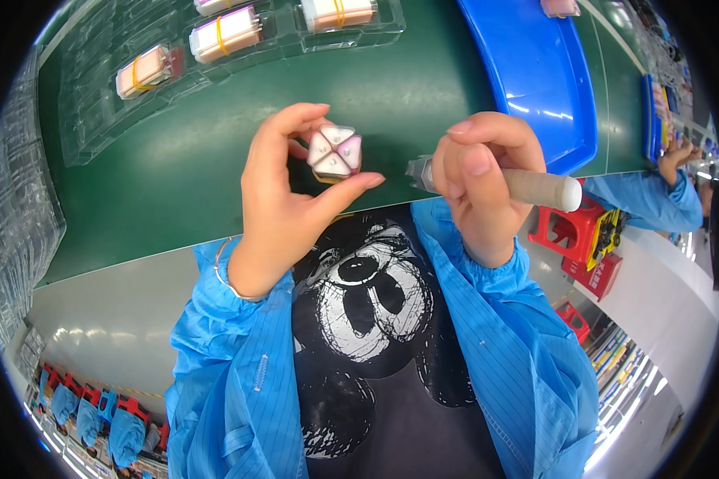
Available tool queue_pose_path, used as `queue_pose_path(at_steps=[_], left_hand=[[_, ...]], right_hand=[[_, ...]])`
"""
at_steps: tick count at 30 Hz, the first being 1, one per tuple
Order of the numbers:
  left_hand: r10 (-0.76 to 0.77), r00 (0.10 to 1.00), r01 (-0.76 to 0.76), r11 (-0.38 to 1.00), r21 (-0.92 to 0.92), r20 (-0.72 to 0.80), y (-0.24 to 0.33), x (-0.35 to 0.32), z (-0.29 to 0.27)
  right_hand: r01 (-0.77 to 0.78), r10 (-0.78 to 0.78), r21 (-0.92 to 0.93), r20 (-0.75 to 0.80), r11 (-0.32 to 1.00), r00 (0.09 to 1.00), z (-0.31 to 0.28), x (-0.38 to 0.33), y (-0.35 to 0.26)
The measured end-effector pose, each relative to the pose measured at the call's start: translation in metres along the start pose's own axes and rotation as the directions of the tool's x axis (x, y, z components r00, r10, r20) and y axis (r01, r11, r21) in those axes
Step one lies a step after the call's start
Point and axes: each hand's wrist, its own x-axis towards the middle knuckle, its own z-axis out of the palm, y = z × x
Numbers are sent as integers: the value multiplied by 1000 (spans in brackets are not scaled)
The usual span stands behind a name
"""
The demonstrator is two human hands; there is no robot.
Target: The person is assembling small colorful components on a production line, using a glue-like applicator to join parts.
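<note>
My left hand (276,191) is closed around a small bundle of white and pinkish pieces (334,152). Its end faces up and shows several wedge-shaped white and pink faces, each with a small dot. Thumb and fingers grip it from the sides. In my right hand (487,180) is a stick-like tool (539,189) with a beige shaft, a white rounded end and a clear greyish tip. That tip points left at the bundle, with a gap between them. Both hands are above the near edge of the green table (208,191).
Clear plastic trays (96,120) at the far left hold pale pink bundles (225,36) with yellow bands. A blue bin (547,96) stands at the right, and stacked clear trays (24,199) line the left edge. A co-worker's blue sleeve (639,199) and red stools (566,227) are further right.
</note>
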Motion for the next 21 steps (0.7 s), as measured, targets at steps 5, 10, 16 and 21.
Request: queue_pose_path(at_steps=[5, 10, 16, 21], left_hand=[[144, 987, -162, 923, 350, 77, 5, 12, 1], [238, 958, -274, 922, 271, 159, 10, 16, -6], [219, 943, -263, 952, 157, 249, -3, 9, -17], [178, 964, -200, 975, 99, 197, -5, 7, -14]], right_hand=[[71, -71, 41, -6, 997, 997, 6, 3, 1], [59, -48, 254, -52, 965, 998, 16, 5, -6], [98, -111, 362, 15, 927, 994, 23, 12, -5], [72, -105, 343, 79, 937, 991, 27, 11, -7]])
